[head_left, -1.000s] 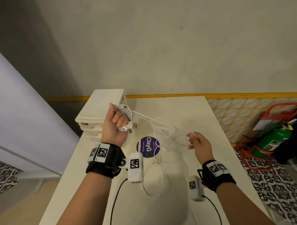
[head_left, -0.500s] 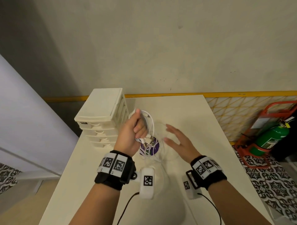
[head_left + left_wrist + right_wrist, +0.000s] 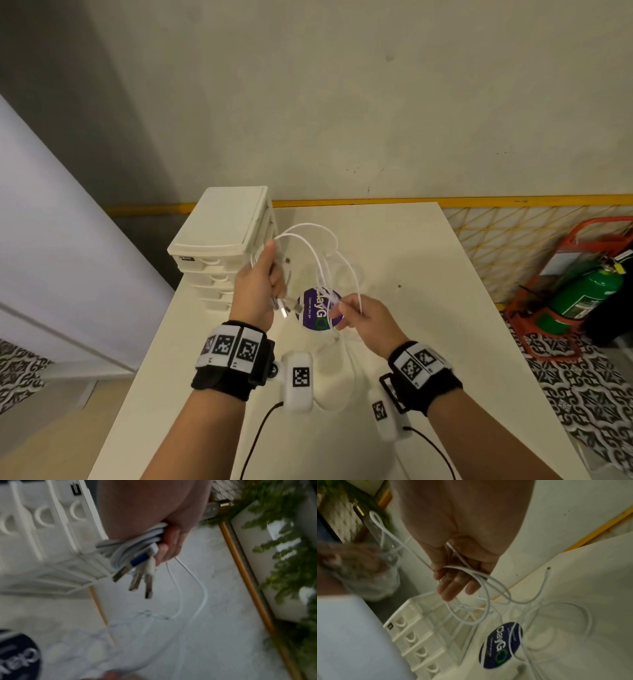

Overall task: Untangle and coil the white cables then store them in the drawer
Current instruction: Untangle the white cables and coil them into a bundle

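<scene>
White cables (image 3: 310,253) are gripped in the left hand (image 3: 257,291) and pinched by the right hand (image 3: 363,317) (at 4 o'clock); loose loops could be retangled if pulled.

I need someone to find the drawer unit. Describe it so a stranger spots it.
On the cream rectangular table, look to its far left corner against the wall. The cream plastic drawer unit stands there, beside the left hand; it is the only stacked, boxy thing, with scooped handles.

white cables (image 3: 320,260), tangled loops, partly coiled
</scene>
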Available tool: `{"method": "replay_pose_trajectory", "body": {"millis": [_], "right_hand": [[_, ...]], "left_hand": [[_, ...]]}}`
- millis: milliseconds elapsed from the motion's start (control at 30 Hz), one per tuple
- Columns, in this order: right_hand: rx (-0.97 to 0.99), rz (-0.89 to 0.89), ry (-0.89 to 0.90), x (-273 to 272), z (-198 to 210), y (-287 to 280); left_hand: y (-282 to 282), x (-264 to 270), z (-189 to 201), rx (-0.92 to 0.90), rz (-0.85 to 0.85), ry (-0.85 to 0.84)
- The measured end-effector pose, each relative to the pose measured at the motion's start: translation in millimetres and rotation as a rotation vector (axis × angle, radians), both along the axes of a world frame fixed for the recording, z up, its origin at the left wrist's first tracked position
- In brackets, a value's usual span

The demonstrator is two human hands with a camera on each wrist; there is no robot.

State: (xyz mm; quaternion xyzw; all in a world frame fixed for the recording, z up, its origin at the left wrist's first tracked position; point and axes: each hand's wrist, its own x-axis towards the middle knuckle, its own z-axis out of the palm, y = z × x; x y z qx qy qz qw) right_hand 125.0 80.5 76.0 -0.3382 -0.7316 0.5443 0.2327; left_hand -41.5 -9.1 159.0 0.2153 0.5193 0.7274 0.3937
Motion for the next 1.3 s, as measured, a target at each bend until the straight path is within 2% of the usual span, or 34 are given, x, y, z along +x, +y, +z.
{"method": "replay_pose_trajectory", "body": {"millis": [100, 233, 333, 433, 533, 633, 767, 800, 867, 933, 1033, 1100, 1133, 1200, 1267, 1300], "right_hand": [[0.035, 0.004, 0.063, -7, 19, -2], [0.083, -0.052, 0.089, -19, 25, -8], [0.088, -0.072, 0.140, -14, 20, -7], [0.095, -0.082, 0.163, -5, 20, -8], [0.030, -0.238, 0.240, 5, 25, 2], [0.002, -0.426, 0.306, 21, 26, 20], [-0.176, -0.693, 0.473, 46, 26, 40], [-0.183, -0.729, 0.457, 50, 22, 44], [-0.137, -0.766, 0.354, 53, 12, 50], [-0.096, -0.802, 0.227, 54, -1, 56], [-0.122, -0.711, -0.071, 58, -14, 63], [-0.063, -0.634, -0.237, 58, -14, 62], [-0.006, -0.621, -0.218, 55, -9, 58], [0.096, -0.554, -0.019, 44, 9, 43], [0.097, -0.377, 0.179, 32, 32, 26], [0.081, -0.244, 0.201, 26, 44, 18]], "left_hand": [[-1, 15, -18, -0.207, 0.023, 0.162], [7, 45, -29, -0.264, -0.035, 0.419], [12, 43, -28, -0.343, -0.102, 0.466], [10, 31, -28, -0.422, -0.313, 0.432], [6, 20, -32, -0.453, -0.401, 0.467], [1, 13, -31, -0.491, -0.277, 0.489], [-3, -12, -28, -0.499, 0.123, 0.361], [-3, -17, -28, -0.494, 0.192, 0.354], [-4, -19, -26, -0.505, 0.233, 0.399], [-5, -13, -22, -0.527, 0.143, 0.420], [-8, -5, -13, -0.573, -0.054, 0.457], [-6, -1, -8, -0.604, -0.077, 0.440], [-4, 1, -6, -0.601, -0.063, 0.423], [0, 8, -3, -0.589, -0.046, 0.437], [6, 16, 0, -0.606, -0.055, 0.511], [9, 20, 3, -0.615, -0.058, 0.552]]}}
